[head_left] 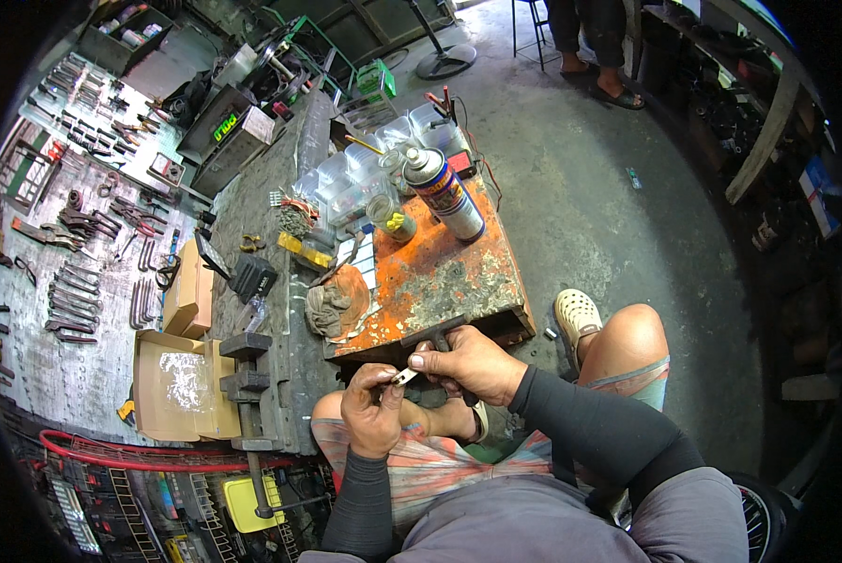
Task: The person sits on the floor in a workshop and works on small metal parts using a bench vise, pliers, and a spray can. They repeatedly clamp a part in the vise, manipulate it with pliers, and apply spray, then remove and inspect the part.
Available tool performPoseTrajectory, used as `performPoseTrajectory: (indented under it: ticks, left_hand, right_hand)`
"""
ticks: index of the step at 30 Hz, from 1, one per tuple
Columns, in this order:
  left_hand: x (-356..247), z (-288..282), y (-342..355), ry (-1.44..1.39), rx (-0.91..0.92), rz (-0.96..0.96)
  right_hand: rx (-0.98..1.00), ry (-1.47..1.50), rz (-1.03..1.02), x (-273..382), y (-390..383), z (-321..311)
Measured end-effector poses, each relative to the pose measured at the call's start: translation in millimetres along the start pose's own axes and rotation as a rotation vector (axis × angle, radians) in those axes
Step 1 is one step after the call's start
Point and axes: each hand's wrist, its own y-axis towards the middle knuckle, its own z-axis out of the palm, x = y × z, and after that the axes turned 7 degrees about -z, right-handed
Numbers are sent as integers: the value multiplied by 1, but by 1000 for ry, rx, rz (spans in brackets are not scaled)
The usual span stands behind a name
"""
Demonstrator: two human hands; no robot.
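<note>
Above my lap, my left hand (372, 410) pinches a small pale flat piece with dark holes (405, 376) between thumb and fingers. My right hand (477, 364) is closed, its thumb tip at the other end of that piece. A dark tool with a bar-like top (437, 334) passes through the right fist; the fingers hide its middle, so its kind is unclear. Just beyond both hands stands an orange, paint-worn cabinet (459, 286). On its near left corner lies a crumpled grey-brown rag (332, 305).
The cabinet top also bears a spray can (444, 195), a glass jar (390, 218) and clear plastic bins (341, 178). On the left are a vise (245, 361), an open cardboard box (182, 385) and a tool board (64, 235). Another person's feet (618, 92) show at the far right.
</note>
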Motion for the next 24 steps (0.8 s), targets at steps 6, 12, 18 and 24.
performPoseTrajectory:
  ticks: [6, 12, 18, 24]
  left_hand:
    - [-18, 1, 6, 137, 4, 53]
    - [-52, 6, 12, 417, 69, -89]
    - [-62, 5, 11, 593, 104, -179]
    - [-79, -1, 5, 693, 208, -201]
  right_hand:
    - [8, -117, -12, 7, -1, 2]
    - [-218, -1164, -372, 7, 14, -19]
    - [-311, -1558, -377, 4, 31, -56]
    - [-293, -1812, -356, 2, 53, -54]
